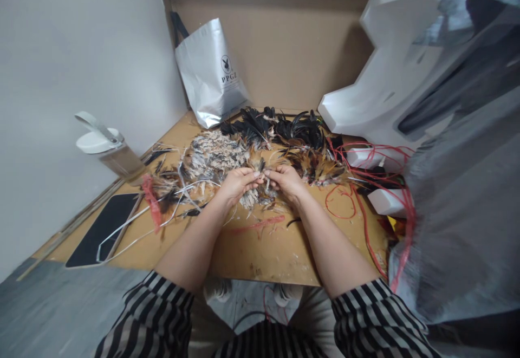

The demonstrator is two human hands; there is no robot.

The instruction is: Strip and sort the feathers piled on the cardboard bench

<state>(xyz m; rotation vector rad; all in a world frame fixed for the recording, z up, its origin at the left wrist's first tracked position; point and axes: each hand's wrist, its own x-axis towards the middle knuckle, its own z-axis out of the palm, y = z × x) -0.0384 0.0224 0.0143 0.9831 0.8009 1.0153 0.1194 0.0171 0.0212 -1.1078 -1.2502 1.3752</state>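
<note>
Brown cardboard sheet (260, 255) as my work surface, crowded at the far side.

On it I see grey speckled feathers (213, 155) at centre, black feathers (280, 125) farther back, brown-gold feathers (320, 169) to the right, red string (357, 195) looping at the right, a black tablet (101, 228) near left, and a lidded bottle (108, 149) far left.

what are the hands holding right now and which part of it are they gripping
Both the left hand and right hand pinch a small feather bundle between their fingertips; which part of it cannot be told.
</note>
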